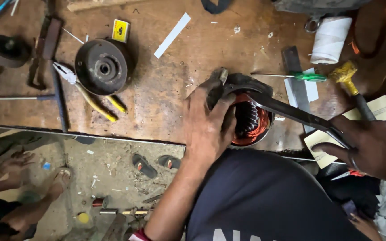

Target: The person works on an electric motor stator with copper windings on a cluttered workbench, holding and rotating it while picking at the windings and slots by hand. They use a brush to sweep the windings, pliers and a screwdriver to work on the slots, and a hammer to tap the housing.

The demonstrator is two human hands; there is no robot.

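My left hand [206,122] grips a round motor stator [251,120] at the bench's near edge; copper windings show inside its dark casing. My right hand [371,145] holds the handle end of a long dark flat tool [291,111], maybe scissors or a bar, whose tip reaches across the stator's top rim. My dark-clothed body fills the lower middle of the view.
On the wooden bench [166,89] lie a round metal cover [103,67], yellow-handled pliers [92,100], a green screwdriver [307,76], a white thread spool [329,39], a yellow-headed hammer [349,78], a white strip [173,35]. Another person's hand and foot [18,178] are below left on the floor.
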